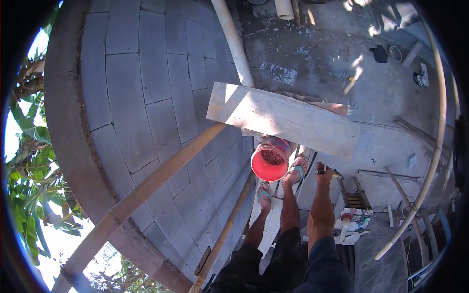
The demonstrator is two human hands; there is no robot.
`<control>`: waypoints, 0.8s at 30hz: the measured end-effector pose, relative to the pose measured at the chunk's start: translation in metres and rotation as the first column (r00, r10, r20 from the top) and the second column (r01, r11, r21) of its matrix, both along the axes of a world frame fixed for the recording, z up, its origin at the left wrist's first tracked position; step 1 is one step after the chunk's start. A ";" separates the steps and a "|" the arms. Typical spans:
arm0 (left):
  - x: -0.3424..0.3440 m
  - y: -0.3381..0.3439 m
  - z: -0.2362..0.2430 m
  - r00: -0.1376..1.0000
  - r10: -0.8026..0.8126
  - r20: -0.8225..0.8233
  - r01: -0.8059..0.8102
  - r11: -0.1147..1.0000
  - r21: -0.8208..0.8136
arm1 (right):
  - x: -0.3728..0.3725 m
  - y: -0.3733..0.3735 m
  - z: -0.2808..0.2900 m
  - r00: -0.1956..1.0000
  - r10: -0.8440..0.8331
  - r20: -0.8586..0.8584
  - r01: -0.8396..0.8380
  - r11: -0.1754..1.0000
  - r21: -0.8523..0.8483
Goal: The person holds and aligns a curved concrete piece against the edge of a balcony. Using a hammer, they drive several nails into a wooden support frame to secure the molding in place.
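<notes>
My right arm reaches forward, and my right hand (323,173) is closed around a short hammer-like tool (336,174). Its ends stick out on both sides of my fist; its exact kind is hard to make out. My left hand is out of view. Left of my right hand, a red bucket (270,168) leans toward me, with many thin brownish pieces inside, too small to name. Beyond it a wide, pale wooden board (283,119) lies across, partly sunlit. My feet, in light-blue flip-flops, stand beside and just below the bucket on a narrow pale plank (267,234).
A grey block wall (146,93) rises on the left, with a wooden beam (168,168) slanting across it. Far below lies a concrete floor (317,53) with scraps and timber. A curved bamboo pole (441,107) stands at right. Clutter, including a wooden crate (355,199), lies right of my arm.
</notes>
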State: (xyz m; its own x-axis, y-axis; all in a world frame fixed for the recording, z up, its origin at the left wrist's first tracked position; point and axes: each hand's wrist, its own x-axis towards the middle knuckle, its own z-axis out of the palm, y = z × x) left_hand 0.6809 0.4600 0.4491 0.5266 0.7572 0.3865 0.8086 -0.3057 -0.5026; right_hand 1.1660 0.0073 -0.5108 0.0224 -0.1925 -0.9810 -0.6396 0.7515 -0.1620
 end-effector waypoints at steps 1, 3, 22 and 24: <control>0.015 0.004 -0.001 0.997 0.015 -0.080 -0.013 1.000 0.025 | 0.002 0.017 0.003 0.997 -0.049 -0.053 0.041 0.991 -0.129; 0.024 0.017 -0.007 0.991 0.011 -0.136 -0.005 0.999 0.045 | -0.006 0.016 -0.025 0.994 0.024 0.105 -0.019 0.999 -0.047; 0.033 0.020 0.000 0.964 0.011 -0.264 0.018 0.994 0.105 | 0.043 0.111 0.086 0.904 0.016 0.426 -0.126 0.965 0.231; 0.028 0.010 -0.009 0.966 0.029 -0.257 0.002 0.993 0.120 | 0.048 0.112 0.116 0.908 0.081 0.412 -0.183 0.959 0.215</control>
